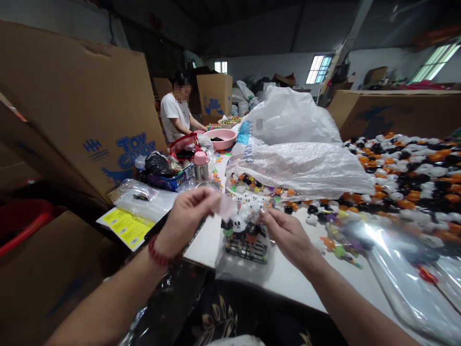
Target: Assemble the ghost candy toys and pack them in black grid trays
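Observation:
A clear plastic bag (243,276) sits at the near edge of the white table. Inside it are small Halloween toys, among them a white skull head (238,224) and a black grid rack (248,251). My right hand (290,235) pinches the bag's upper right side between thumb and fingers. At the upper left of the bag, my left hand (189,216), with a red bracelet at the wrist, is closed on a pale pinkish piece of film (226,207). Blur hides whether that film belongs to the bag.
Orange, black and white toys (414,178) heap up at right. A large white plastic sack (288,158) lies behind the bag. Red scissors (428,275) rest on clear bags at right. A pink-lidded flask (201,166) and yellow label sheets (126,223) are at left. A co-worker (175,113) stands beyond.

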Available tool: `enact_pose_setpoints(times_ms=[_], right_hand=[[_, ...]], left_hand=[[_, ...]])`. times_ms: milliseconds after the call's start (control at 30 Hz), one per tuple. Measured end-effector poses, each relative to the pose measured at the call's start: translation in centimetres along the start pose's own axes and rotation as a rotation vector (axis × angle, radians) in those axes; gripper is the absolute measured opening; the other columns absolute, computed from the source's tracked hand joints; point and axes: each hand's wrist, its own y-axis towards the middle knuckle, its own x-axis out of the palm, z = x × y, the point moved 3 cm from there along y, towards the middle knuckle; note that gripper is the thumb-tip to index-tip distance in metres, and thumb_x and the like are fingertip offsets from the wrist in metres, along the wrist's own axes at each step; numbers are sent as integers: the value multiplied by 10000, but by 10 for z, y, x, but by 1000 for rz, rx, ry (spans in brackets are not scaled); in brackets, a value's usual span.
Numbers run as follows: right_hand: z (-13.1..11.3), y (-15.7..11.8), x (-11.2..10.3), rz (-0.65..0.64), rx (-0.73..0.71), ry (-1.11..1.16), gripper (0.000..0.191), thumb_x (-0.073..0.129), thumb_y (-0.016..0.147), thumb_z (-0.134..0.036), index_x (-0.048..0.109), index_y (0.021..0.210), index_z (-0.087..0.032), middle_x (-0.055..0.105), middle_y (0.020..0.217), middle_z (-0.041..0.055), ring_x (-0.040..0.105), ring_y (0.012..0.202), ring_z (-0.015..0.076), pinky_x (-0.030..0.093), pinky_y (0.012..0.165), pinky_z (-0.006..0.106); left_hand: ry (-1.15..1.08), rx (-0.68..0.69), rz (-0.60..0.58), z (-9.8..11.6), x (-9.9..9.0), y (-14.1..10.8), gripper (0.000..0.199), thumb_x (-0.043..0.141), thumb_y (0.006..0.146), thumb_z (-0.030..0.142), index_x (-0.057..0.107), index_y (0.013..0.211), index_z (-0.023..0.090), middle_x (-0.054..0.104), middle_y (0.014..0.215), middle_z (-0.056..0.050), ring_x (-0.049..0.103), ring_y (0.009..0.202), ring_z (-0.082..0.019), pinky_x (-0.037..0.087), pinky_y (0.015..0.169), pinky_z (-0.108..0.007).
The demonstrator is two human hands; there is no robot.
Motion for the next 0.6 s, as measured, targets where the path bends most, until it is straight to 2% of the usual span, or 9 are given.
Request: enact_pose_setpoints(times_ms=[33, 100, 133, 167, 267, 367, 433, 500, 600], right_hand=[[-2, 1, 2, 18, -24, -19, 451, 418, 959, -532, 651, 791, -184, 487, 550, -30, 456, 525, 129, 343, 507, 230], [-8, 1, 7, 51, -103, -107, 435, 404, 976, -490, 630, 764, -185, 523, 569, -21, 477, 539, 128, 342, 522, 229], [-11, -1, 10, 66, -152, -176, 426, 393, 986, -462, 615, 749, -186, 533, 572, -18, 480, 535, 125, 337, 526, 229], [-14, -3, 14, 83, -210, -260, 412, 386, 993, -429, 601, 738, -187, 541, 572, -14, 480, 527, 123, 331, 528, 230], [-24, -16, 25, 175, -425, -544, 335, 400, 987, -317, 596, 751, -181, 573, 581, 11, 493, 520, 132, 317, 535, 248], [-32, -35, 38, 257, -621, -709, 224, 429, 951, -194, 617, 832, -168, 619, 625, 39, 536, 569, 155, 336, 564, 265], [-35, -46, 46, 261, -685, -737, 195, 434, 932, -140, 620, 876, -160, 627, 637, 41, 549, 588, 161, 354, 578, 269], [-37, -56, 52, 253, -719, -738, 187, 437, 926, -120, 621, 902, -147, 630, 647, 42, 556, 593, 167, 363, 578, 276], [-36, -70, 58, 249, -735, -719, 193, 438, 913, -95, 623, 962, -122, 626, 653, 43, 551, 584, 176, 356, 560, 294]], left_hand=[[-19, -80, -89, 8, 13, -27, 263, 682, 787, 431, 632, 689, 192, 591, 637, 4, 501, 567, -101, 394, 542, -213], [-84, -298, -242, 9, 39, -69, 298, 668, 795, 454, 619, 659, 194, 565, 552, 4, 467, 484, -97, 343, 474, -217], [-114, -377, -284, 3, 51, -83, 320, 655, 802, 472, 604, 649, 194, 542, 497, 8, 435, 444, -92, 310, 452, -218], [-152, -425, -276, -5, 60, -91, 341, 647, 800, 491, 586, 639, 197, 509, 450, 18, 389, 403, -84, 266, 424, -217], [-284, -478, -111, -36, 79, -91, 334, 679, 747, 491, 554, 642, 200, 454, 412, 45, 322, 360, -68, 201, 388, -206], [-520, -513, 101, -60, 92, -82, 280, 735, 652, 404, 546, 668, 198, 447, 458, 65, 326, 376, -60, 216, 382, -189], [-691, -491, 221, -65, 98, -78, 278, 743, 597, 358, 527, 663, 194, 478, 520, 56, 399, 436, -71, 311, 421, -189], [-764, -439, 297, -64, 100, -74, 291, 739, 579, 369, 526, 671, 194, 526, 588, 35, 485, 521, -98, 411, 494, -214], [-633, -366, 340, -59, 92, -68, 337, 742, 596, 443, 557, 736, 198, 572, 667, 22, 534, 594, -112, 457, 554, -224]])
